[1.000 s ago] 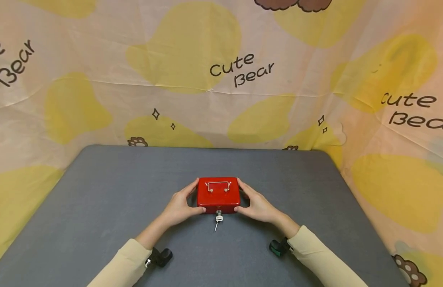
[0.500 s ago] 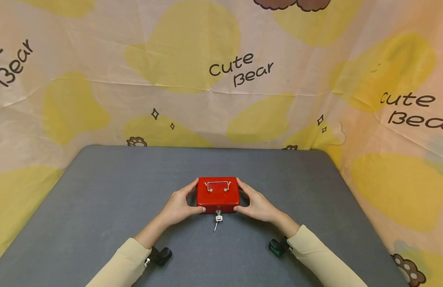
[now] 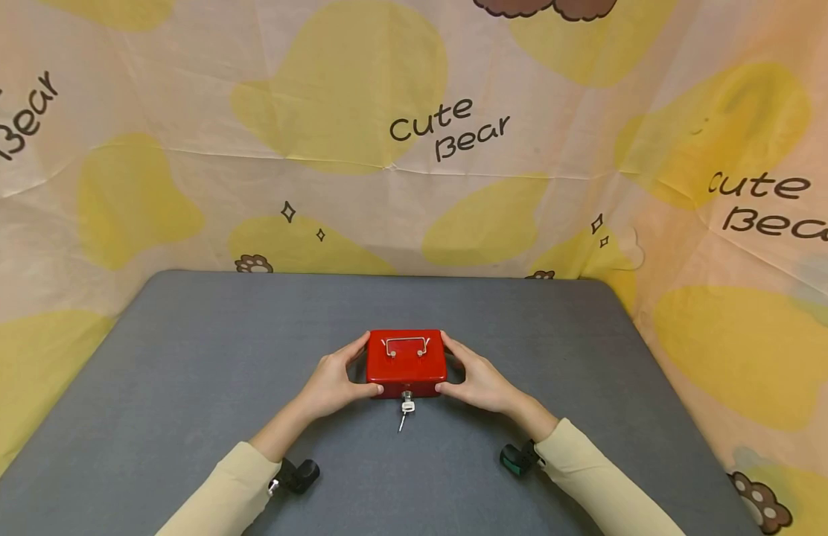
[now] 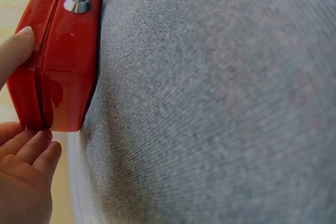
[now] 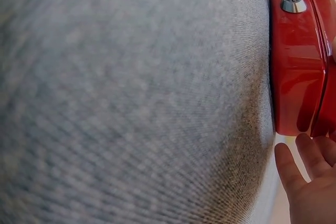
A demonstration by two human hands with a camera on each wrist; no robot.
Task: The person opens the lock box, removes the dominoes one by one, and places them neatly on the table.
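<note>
A red metal cash box point(image 3: 406, 365) with a wire handle on its lid sits on the grey table, lid down. A silver lock point(image 4: 77, 2) is set in its front, and a key point(image 3: 408, 406) stands in it with a second key hanging below. My left hand point(image 3: 333, 383) holds the box's left end, thumb on the front near the lid seam and fingers along the side. Mirroring it, my right hand point(image 3: 479, 383) holds the right end, thumb at the front corner. In the right wrist view, the fingers point(image 5: 310, 156) reach the box's end; most of that thumb is out of frame.
The grey table point(image 3: 253, 320) runs back to a patterned cloth backdrop point(image 3: 360, 97), which also rises along both sides. Each wrist wears a black camera; the left camera point(image 3: 300, 476) and the right camera point(image 3: 517, 459) sit close over the table.
</note>
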